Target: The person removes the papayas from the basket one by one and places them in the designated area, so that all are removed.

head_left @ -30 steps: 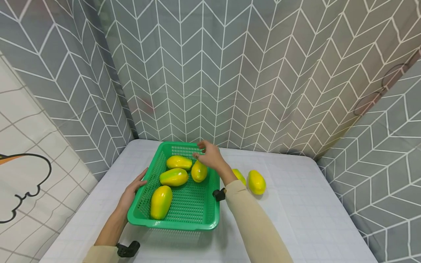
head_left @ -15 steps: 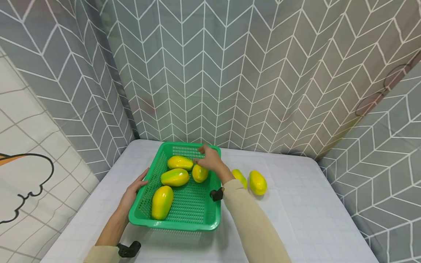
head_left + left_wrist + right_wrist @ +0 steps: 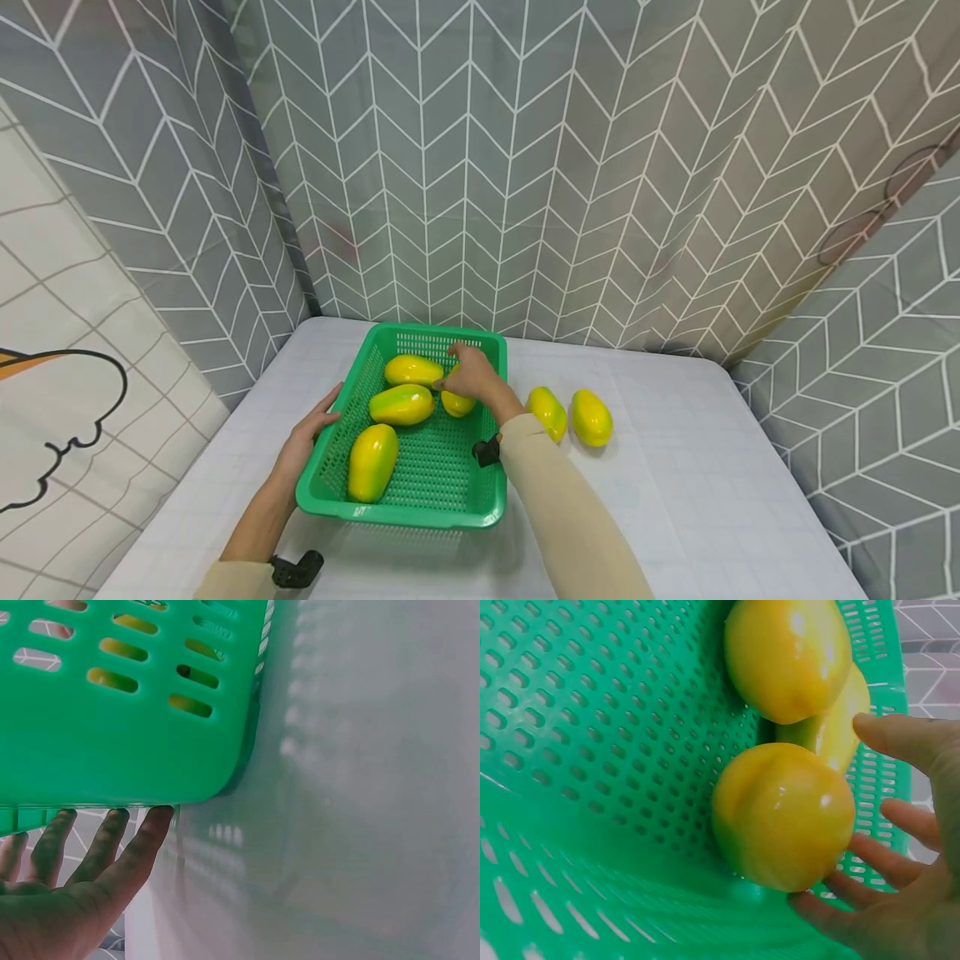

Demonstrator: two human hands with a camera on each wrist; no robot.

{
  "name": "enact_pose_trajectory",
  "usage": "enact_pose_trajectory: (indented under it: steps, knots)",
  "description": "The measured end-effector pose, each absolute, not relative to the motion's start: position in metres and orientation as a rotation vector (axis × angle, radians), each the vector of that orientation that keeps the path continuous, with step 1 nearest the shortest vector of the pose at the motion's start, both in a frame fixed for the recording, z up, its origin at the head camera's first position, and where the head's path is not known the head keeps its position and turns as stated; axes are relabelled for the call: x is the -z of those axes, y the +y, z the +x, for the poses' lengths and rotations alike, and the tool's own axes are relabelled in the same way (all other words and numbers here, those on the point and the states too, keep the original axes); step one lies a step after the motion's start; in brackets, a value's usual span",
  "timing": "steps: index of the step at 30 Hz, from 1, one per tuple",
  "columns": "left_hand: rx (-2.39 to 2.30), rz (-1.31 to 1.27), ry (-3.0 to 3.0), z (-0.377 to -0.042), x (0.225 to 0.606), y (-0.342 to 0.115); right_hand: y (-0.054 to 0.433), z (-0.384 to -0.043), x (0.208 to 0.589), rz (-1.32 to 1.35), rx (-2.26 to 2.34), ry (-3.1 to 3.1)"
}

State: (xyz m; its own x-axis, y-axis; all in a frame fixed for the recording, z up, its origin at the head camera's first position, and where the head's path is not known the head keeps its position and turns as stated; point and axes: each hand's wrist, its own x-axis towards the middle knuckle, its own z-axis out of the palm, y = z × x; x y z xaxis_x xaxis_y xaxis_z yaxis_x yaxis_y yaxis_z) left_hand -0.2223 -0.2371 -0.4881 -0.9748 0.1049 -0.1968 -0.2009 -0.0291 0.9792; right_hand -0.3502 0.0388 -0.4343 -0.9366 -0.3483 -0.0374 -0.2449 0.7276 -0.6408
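A green plastic basket [image 3: 420,521] holds several yellow-green papayas. My left hand [image 3: 306,429] rests against the basket's left side; in the left wrist view its fingers [image 3: 105,844] are nearly straight, tips at the green wall. My right hand [image 3: 474,377] reaches into the back right corner, over a papaya [image 3: 456,404] that it partly hides. Seen from the right wrist, the fingers are spread, with fingertips [image 3: 810,904] right at the edge of this papaya [image 3: 780,817], while the thumb [image 3: 892,735] stands off it, near another papaya [image 3: 840,720] behind.
Two more papayas, a nearer-in papaya [image 3: 547,412] and an outer papaya [image 3: 592,418], lie on the white table [image 3: 675,467] right of the basket. Inside it, a papaya [image 3: 372,462] lies at the front left. Patterned grey curtains [image 3: 465,167] enclose the table's back and sides.
My right hand has moved lower and slightly toward me, covering more of the back right papaya. The left hand stays at the basket's side, and the papayas show no clear shift.
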Motion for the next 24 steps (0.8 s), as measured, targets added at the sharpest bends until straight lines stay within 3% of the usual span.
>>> enact_pose_trajectory:
  steps: [9,24]
  knots:
    - [-2.11,-0.119,2.038,-0.222,0.488,-0.237,0.034,-0.347,0.438,-0.42,0.759,2.81]
    - [-2.115,-0.094,2.045,-0.221,0.487,-0.235,0.034,-0.345,0.445,-0.412,0.758,2.813]
